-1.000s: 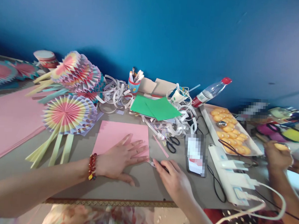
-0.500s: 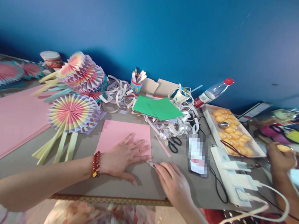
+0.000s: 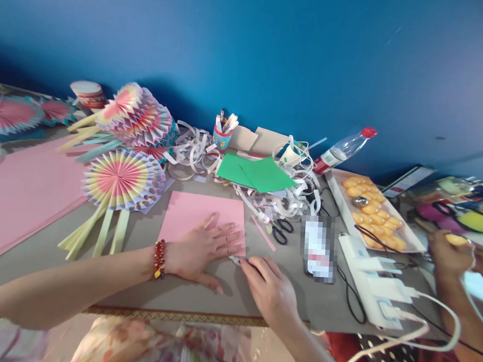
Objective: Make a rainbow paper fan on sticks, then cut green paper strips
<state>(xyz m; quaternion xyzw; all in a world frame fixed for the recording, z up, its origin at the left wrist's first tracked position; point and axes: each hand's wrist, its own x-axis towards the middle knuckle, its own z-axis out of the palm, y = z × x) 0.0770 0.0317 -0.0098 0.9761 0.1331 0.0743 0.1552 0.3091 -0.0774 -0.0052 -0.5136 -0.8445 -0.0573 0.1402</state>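
Observation:
A square pink sheet of paper (image 3: 203, 208) lies on the grey table. My left hand (image 3: 199, 249) rests flat across its lower right part, fingers spread, thumb on the bare table; a red bead bracelet circles the wrist. My right hand (image 3: 270, 288) is closed around a slim pale-tipped tool (image 3: 235, 260), most of which the fingers hide; whether it is a craft knife or a pen I cannot tell. Its tip sits at the sheet's lower right edge, just below my left fingers. Black-handled scissors (image 3: 280, 231) and a narrow pink strip (image 3: 263, 233) lie to the right.
Pleated paper fans (image 3: 120, 179) and large pink sheets (image 3: 26, 191) occupy the left. Behind are green sheets (image 3: 258, 174), curled white strips (image 3: 192, 146) and a pen cup (image 3: 221, 139). A phone (image 3: 319, 250), a power strip (image 3: 371, 285), a box of yellow pieces (image 3: 338, 191) and another person's hands (image 3: 450, 254) are right.
My right hand has moved a little left with the tool, whose tip has shifted left along the sheet's lower edge. My left hand stays flat on the pink sheet.

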